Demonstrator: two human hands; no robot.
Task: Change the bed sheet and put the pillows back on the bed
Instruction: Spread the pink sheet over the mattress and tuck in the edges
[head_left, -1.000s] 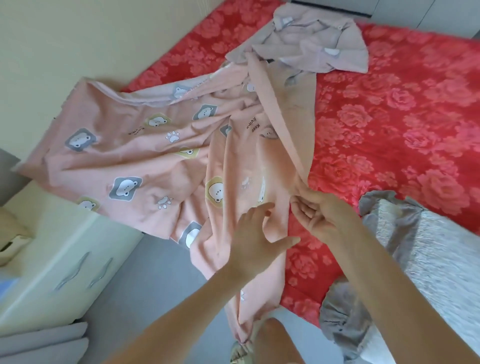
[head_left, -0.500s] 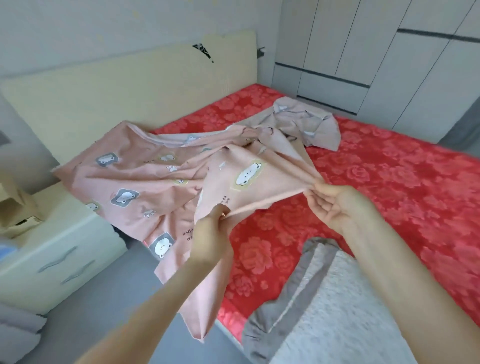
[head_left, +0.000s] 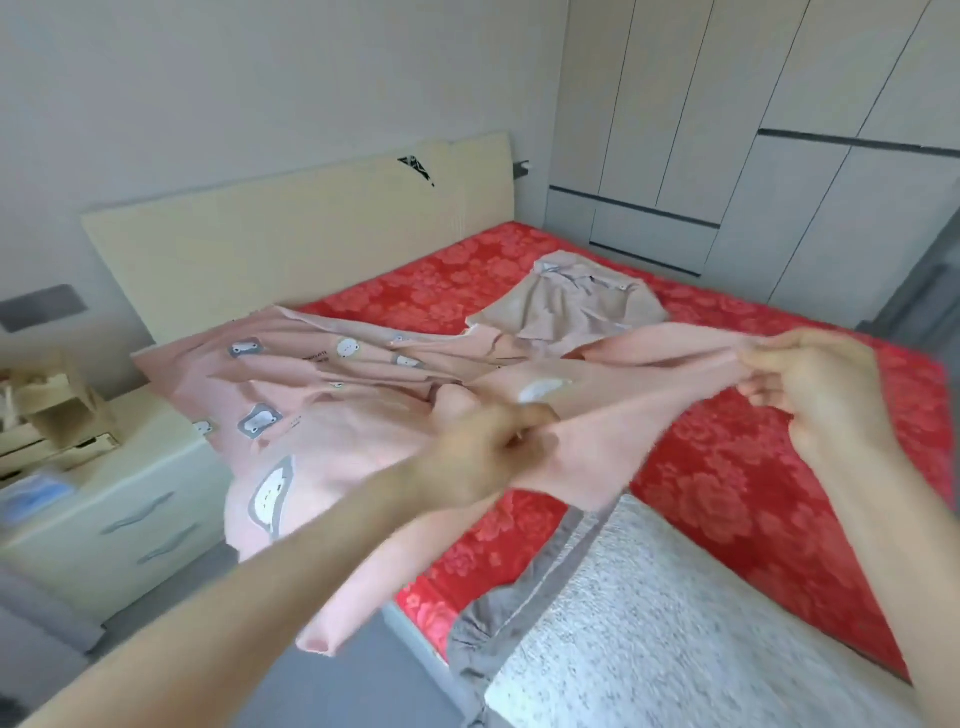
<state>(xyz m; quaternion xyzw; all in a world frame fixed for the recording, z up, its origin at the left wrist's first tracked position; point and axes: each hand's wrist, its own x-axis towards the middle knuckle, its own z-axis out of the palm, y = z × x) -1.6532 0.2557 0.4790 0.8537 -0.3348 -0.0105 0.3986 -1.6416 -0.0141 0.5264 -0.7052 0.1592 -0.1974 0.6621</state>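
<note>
While the left hand (head_left: 483, 457) and the right hand (head_left: 815, 389) pinch the pink sheet (head_left: 332, 415) at its edge, it looks light and limp; corners seem the best hold.

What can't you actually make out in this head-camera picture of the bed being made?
All in the head view:
- Left hand: motion blur smears its fingers, so which ones pinch the pink sheet is unclear.
- Writing printed on the pink sheet: too small and blurred to read.
- Grey speckled pillow: cut off by the bottom edge.
- Things on the bedside cabinet: blurred near the left edge.
</note>
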